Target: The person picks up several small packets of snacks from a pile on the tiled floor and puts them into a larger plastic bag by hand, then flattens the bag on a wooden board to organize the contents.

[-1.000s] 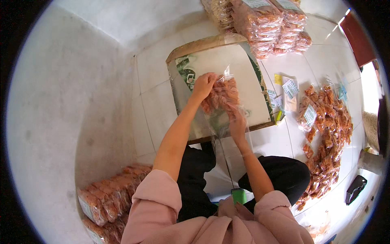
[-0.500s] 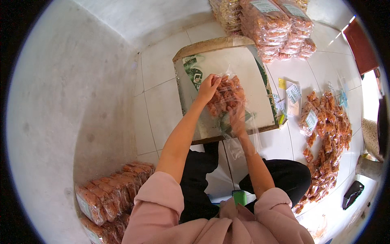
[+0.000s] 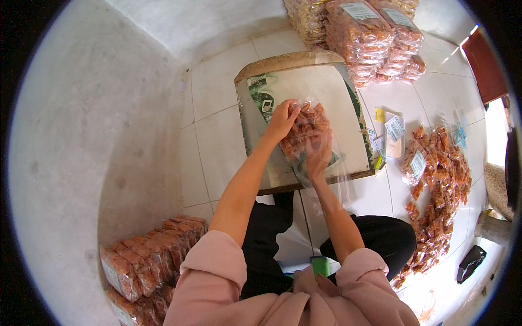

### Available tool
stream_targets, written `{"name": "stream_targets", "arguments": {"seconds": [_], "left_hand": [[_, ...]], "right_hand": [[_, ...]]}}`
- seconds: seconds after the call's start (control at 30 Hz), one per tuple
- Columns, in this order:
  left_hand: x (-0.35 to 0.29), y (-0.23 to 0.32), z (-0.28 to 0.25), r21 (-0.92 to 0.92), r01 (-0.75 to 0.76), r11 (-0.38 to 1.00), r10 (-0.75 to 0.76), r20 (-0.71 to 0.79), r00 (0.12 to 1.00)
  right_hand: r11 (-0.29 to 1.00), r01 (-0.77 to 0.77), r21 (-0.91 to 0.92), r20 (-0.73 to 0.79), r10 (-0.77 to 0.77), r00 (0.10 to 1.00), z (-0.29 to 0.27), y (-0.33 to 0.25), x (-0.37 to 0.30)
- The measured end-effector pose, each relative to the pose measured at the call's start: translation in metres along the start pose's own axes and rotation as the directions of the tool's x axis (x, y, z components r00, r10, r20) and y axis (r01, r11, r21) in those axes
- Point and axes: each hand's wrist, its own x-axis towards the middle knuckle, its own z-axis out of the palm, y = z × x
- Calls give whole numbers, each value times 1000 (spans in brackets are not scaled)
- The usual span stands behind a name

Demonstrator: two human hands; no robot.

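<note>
A clear plastic bag [image 3: 308, 126] packed with reddish-brown snack pieces lies on a low worn table [image 3: 342, 98], its loose mouth toward me. My left hand [image 3: 283, 120] grips the bag's upper left side, with fingers curled over the plastic. My right hand [image 3: 318, 158] reaches in through the bag's open end and sits against the snack pieces. Film and pieces blur its fingers, so their closure is unclear. Slack clear plastic drapes around my right wrist.
Stacked filled bags [image 3: 361, 32] stand beyond the table. At the right, small packets [image 3: 437, 201] are heaped on the tiled floor, near printed labels [image 3: 395, 129]. More packed bags [image 3: 147, 255] line the wall at lower left. A black object [image 3: 471, 263] lies at lower right.
My left hand keeps its hold on the bag's side. My right hand has shifted slightly inside the bag, and the snack pieces look a little rearranged. The whole view has moved slightly.
</note>
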Motion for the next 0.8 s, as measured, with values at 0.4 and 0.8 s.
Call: {"name": "stream_targets", "arguments": {"seconds": [0.4, 0.8], "left_hand": [[6, -8, 3, 102, 6, 995, -6, 4, 1000], [7, -1, -7, -76, 151, 986, -137, 166, 977]], "right_hand": [[935, 318, -157, -87, -333, 939, -18, 22, -8], [984, 180, 5, 122, -179, 976, -16, 15, 11]]}}
